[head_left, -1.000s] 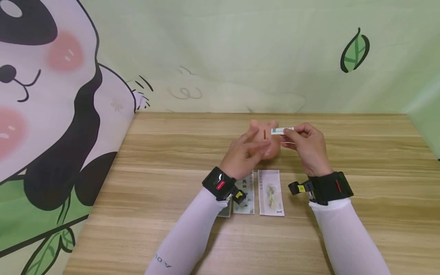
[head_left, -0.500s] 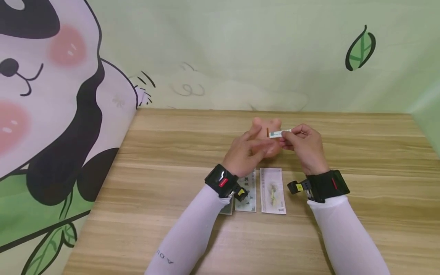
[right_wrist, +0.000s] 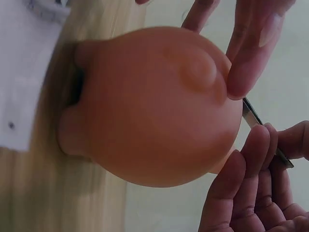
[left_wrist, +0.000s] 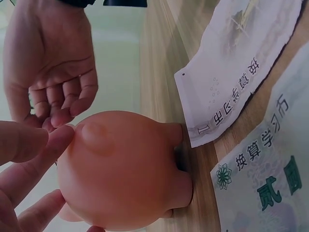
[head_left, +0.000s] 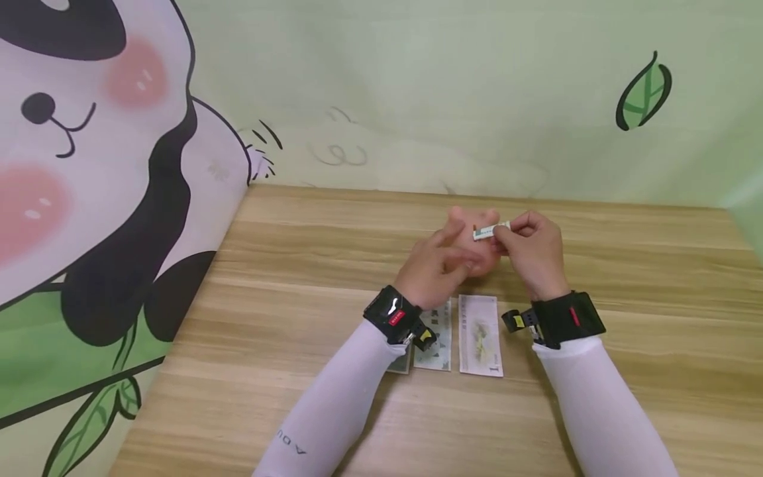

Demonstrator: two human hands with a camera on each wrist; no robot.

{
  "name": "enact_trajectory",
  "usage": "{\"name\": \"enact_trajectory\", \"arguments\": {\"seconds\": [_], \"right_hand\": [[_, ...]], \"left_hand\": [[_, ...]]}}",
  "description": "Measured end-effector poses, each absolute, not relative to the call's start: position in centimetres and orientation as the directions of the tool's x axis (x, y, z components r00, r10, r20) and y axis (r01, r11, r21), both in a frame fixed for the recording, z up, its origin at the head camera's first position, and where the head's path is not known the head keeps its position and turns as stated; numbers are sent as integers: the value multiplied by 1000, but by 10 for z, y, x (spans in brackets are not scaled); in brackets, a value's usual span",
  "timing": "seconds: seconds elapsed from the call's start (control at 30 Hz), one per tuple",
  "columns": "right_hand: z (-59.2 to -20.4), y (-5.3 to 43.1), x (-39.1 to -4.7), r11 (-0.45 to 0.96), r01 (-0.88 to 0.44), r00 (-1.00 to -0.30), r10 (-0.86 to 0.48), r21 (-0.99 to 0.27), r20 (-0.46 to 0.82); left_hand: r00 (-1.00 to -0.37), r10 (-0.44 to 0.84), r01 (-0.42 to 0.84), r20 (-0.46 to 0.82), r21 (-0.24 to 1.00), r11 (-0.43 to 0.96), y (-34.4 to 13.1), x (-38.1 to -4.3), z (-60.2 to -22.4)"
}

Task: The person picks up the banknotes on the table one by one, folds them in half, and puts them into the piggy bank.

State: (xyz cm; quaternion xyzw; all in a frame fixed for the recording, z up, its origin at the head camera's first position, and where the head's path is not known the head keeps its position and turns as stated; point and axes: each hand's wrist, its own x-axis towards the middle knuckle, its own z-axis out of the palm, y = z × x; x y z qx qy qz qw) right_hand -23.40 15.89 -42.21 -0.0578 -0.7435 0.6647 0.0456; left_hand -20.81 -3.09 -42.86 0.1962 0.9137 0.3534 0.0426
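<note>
From where I stand, the folded banknote [head_left: 490, 232] sits just right of centre in the head view, its free end over the back of the pink piggy bank [right_wrist: 159, 106], beside the slot; I cannot tell whether it enters. The right hand [head_left: 534, 255] pinches the note between thumb and fingers at its right-hand end. The left hand [head_left: 432, 270] lies with fingers spread and extended, their tips touching the bank's back. The folded paper should be very light, stiff along the crease yet liable to buckle if pushed from far back; hold it flat, close to the leading end. The bank is smooth, probably hollow, light and apt to slide, so it is best steadied with spread fingers, clear of the slot. The note marked 1 [head_left: 480, 336] and the green note [head_left: 436, 338], lower centre, appear flat and limp; lift by an edge.
</note>
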Motion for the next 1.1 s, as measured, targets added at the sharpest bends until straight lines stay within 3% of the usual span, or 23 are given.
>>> {"name": "enact_trajectory", "arguments": {"seconds": [0.17, 0.33, 0.7, 1.1], "right_hand": [[-417, 153, -235, 330, -24, -974, 206, -944, 97], [-414, 145, -236, 442, -78, -956, 222, -894, 193], [-408, 137, -240, 520, -85, -955, 200, -850, 218], [-401, 137, -247, 606, -95, -980, 81, -790, 180]], "left_hand": [[-918, 392, 332, 64, 666, 668, -31, -208, -428], [-918, 392, 331, 58, 658, 676, -30, -207, -429], [-921, 387, 319, 48, 663, 677, -31, -208, -432], [-918, 393, 324, 48, 662, 676, -32, -208, -431]]}}
